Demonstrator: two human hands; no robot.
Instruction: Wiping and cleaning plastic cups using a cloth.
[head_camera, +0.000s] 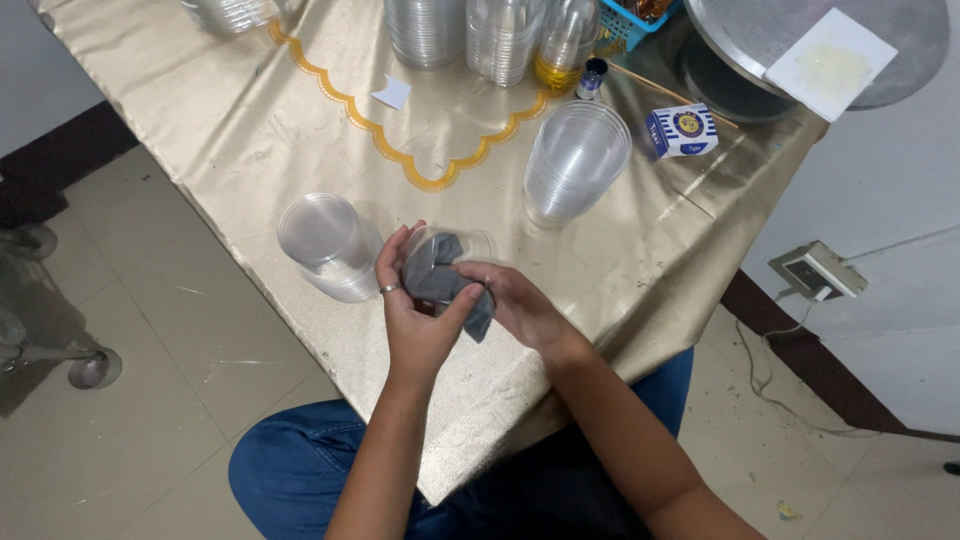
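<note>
Both hands at table's 6 o'clock edge: left hand (415, 310) curled round clear cup (450, 245), right hand (515, 305) gripping grey cloth (440, 275) stuffed in it, w/ blue-white box (681, 131) at 1 o'clock.

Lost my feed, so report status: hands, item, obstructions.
Left hand grips clear plastic cup. Right hand presses grey cloth into it. Stack of clear plastic cups close beside left hand, not touching.

Two hands (420, 310), one cloth (440, 280) (grey), one bottle (565, 45)
</note>
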